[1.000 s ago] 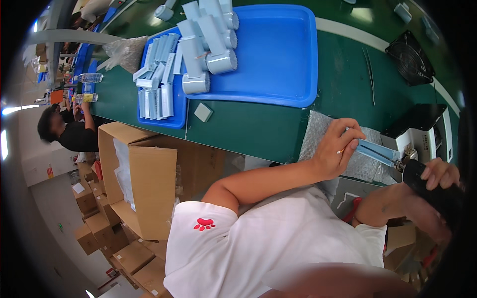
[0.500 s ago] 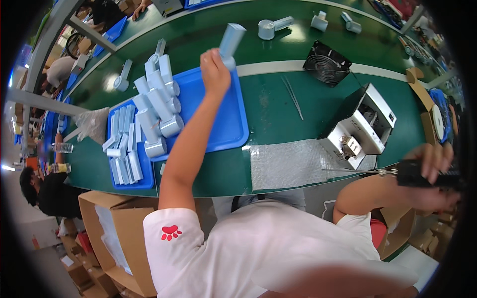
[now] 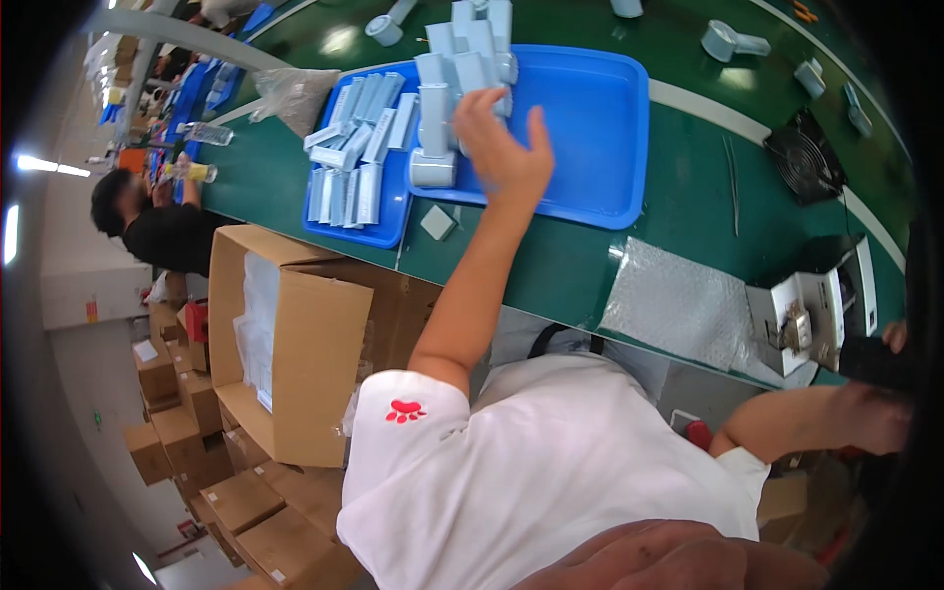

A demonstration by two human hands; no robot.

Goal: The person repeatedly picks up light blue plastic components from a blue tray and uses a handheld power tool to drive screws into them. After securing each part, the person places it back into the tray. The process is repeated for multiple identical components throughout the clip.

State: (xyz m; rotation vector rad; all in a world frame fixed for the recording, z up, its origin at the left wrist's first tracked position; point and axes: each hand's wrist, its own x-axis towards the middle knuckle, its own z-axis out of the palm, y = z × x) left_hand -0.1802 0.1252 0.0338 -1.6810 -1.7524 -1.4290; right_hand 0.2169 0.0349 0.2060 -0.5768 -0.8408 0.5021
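pale blue handled parts are lying piled at the left side of a large blue tray, and we are holding our left hand just beside them, its fingers released and its thumb spreading apart; whether it is touching a part, we cannot tell. at the far right, our right hand is clasping a black tool. pale blue strips are filling a smaller blue tray, bubble wrap is lying beside a white-and-black housing, and a black fan is resting farther back
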